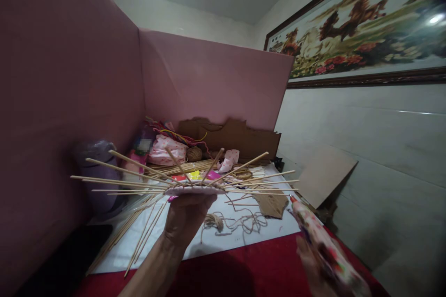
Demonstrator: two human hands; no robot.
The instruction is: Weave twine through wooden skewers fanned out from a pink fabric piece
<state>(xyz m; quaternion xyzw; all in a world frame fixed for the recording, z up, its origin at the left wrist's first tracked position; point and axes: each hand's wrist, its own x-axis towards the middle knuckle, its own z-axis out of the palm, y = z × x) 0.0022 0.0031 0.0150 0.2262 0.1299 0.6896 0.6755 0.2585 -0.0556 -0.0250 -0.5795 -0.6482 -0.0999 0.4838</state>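
My left hand [186, 218] is closed under a flat, pale round base [195, 190] and holds it up above the table, nearly edge-on to me. Thin wooden sticks [244, 167] radiate from the base's rim on both sides and at the far side. At the lower right, my right hand [310, 260], smeared by motion, is wrapped round a glue gun [324, 241] with a mottled pink and white body. Its orange-red tip points up and left, near the ends of the right-hand sticks. The fingers under the base are mostly hidden.
On the white sheet [230, 246] lie tangled twine [252, 222], loose sticks [139, 236] and a cardboard piece [273, 204]. A purple bin [101, 181] stands left. Behind are a twine ball [194, 154], pink polka-dot cloth [169, 149] and torn cardboard [226, 132] against pink panels [212, 83].
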